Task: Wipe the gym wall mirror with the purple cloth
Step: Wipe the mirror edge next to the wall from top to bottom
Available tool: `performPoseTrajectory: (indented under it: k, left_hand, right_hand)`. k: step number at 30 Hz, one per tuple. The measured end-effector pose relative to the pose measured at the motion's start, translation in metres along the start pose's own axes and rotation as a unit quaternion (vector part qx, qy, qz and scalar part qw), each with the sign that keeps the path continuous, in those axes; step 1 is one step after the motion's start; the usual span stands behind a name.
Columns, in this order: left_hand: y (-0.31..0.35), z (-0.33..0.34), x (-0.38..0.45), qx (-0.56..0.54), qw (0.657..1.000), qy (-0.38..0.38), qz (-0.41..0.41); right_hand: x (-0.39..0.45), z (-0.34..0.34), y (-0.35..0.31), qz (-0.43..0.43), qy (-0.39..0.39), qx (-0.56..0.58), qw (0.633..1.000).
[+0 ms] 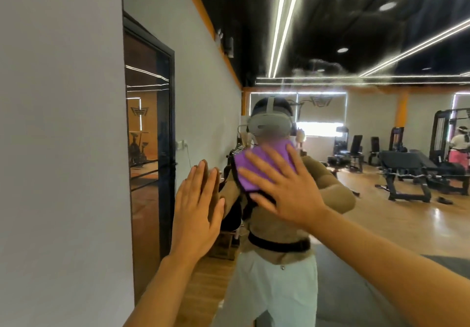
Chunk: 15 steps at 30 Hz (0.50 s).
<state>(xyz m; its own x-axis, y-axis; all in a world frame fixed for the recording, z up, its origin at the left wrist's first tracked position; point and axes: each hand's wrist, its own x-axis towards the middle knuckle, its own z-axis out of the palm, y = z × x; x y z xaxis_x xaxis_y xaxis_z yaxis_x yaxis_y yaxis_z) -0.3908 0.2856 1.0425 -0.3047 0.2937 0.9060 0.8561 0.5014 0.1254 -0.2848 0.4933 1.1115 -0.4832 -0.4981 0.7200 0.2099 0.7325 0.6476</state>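
The wall mirror (381, 136) fills the view to the right of a grey wall and reflects the gym and my own body. My right hand (282, 186) lies flat with its fingers spread, pressing the folded purple cloth (259, 164) against the glass at chest height. The palm and fingers hide the lower right of the cloth. To its left, my left hand (198, 207) rests flat against the mirror with straight fingers, holding nothing; its reflection meets it fingertip to fingertip.
The grey wall (61, 148) stands at the left, the mirror's edge running down it. In the reflection are a dark-framed glass door (150, 136), weight benches (412, 174), another person (460, 148) at far right and a wooden floor.
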Motion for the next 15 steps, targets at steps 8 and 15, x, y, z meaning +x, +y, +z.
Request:
performPoseTrajectory:
  k: [8,15]
  left_hand:
    - [-0.030,-0.005,-0.006,0.045,0.998,0.008,0.041]
    - [-0.058,-0.015,-0.005,0.039,0.992,-0.010,0.118]
  right_hand:
    - [0.088,-0.013,0.015,0.214,0.079,-0.008,0.974]
    - [-0.006,0.009,-0.062,0.044,-0.020,-0.025,0.999]
